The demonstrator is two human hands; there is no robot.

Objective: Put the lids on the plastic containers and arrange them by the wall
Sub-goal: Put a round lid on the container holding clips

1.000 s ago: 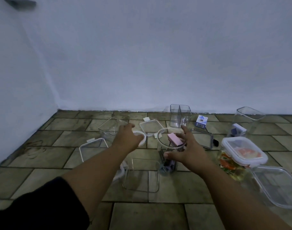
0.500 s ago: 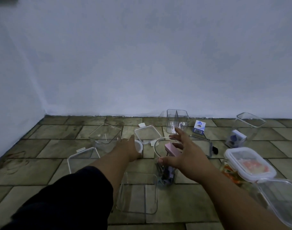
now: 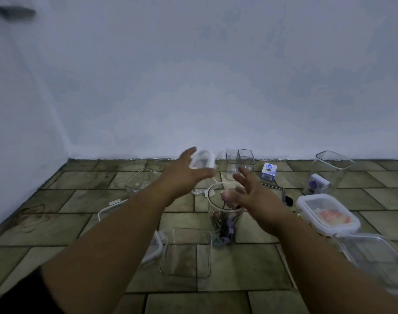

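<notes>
My left hand (image 3: 185, 175) is raised above the floor and grips a small round white-rimmed lid (image 3: 203, 159), which is blurred. A tall round clear jar (image 3: 224, 219) stands just below and in front, with a pink block and small dark items inside. My right hand (image 3: 250, 196) hovers over the jar's right rim, fingers spread and holding nothing. Several clear containers sit around on the tiled floor: a square one (image 3: 186, 252) close to me, another (image 3: 142, 180) at the left, and a divided one (image 3: 239, 163) by the wall.
A lidded container with food (image 3: 328, 215) sits at the right, with a large clear lidded box (image 3: 379, 261) in front of it. A tall clear container (image 3: 331, 172) holds a small box. A small blue-white box (image 3: 269, 170) and loose lids (image 3: 112, 206) lie on the floor.
My left hand has picked the small round lid up off the floor and lifted it toward the wall. My right hand has let go of the jar rim and opened.
</notes>
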